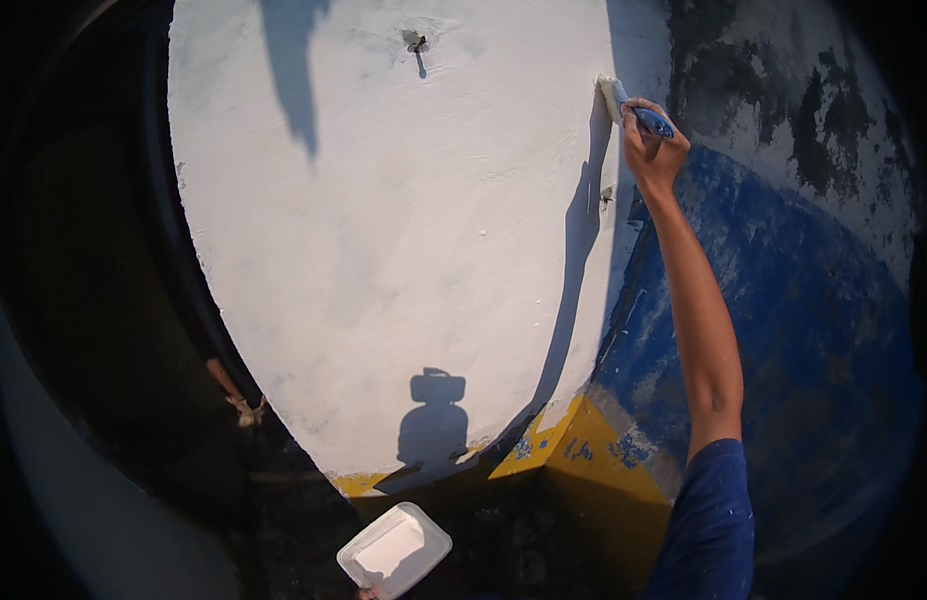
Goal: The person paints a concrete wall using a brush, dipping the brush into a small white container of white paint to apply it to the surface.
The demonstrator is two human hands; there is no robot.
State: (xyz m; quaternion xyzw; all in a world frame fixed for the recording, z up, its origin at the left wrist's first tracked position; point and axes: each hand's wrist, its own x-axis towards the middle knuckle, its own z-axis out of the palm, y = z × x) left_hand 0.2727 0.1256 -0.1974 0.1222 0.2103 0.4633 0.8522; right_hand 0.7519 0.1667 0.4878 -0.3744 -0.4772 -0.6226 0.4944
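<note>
My right hand [653, 146] grips a paintbrush [643, 116] by its blue handle. The pale bristles meet a broad white-painted panel [388, 225], which looks like the end of a boat hull, close to its right edge. At the bottom of the view, a few fingertips of my left hand [369, 592] show at the rim of a white plastic tub [431, 523] with white paint in it; the rest of that hand is out of the frame. The shadows of my head and right arm fall across the panel.
A metal fitting [417, 45] juts from a hole in the upper panel. Worn yellow paint [583, 442] lies along the lower edge. To the right are a scuffed blue surface [793, 315] and a peeling grey-white one [831, 112]. A wooden stick [227, 382] is at left, against darkness.
</note>
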